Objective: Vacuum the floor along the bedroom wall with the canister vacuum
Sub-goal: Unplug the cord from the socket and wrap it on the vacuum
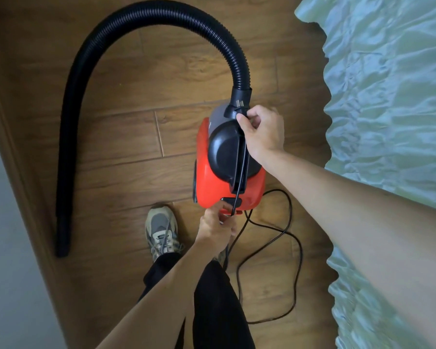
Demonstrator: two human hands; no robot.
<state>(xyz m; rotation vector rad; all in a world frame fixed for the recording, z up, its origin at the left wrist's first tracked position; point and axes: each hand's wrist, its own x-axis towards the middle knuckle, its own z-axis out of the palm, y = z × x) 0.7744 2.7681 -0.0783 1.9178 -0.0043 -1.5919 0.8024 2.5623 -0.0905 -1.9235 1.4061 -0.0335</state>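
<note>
Floor: wood-plank flooring (126, 157) is running under everything in view, brown with visible grain.
Wall: pale wall (0, 248) with a brown skirting board (18, 177) is lying to the left of the vacuum, well apart from it.
Canister vacuum: red-and-black canister vacuum (227, 177) is sitting mid-floor, between the wall and the bed.
Hose: black ribbed hose (141, 23) is arching up from the vacuum's far end and curving down leftward, its nozzle (62, 238) lying near the skirting board.
Right hand: right hand (261, 133) is curling its fingers closed around the vacuum's black handle (241, 152), close to the hose joint.
Left hand: left hand (215, 229) is pinching the power cord (293, 260) at the vacuum's near end.
Power cord: looping loosely on the floor just behind and to the right of the vacuum.
Bed: rumpled pale blue-green bedding (388, 96) is hanging to the right of the vacuum.
Footwear: grey-beige sneaker (161, 230) is standing near the vacuum's near left corner, with black trousers (212, 306) above it.
</note>
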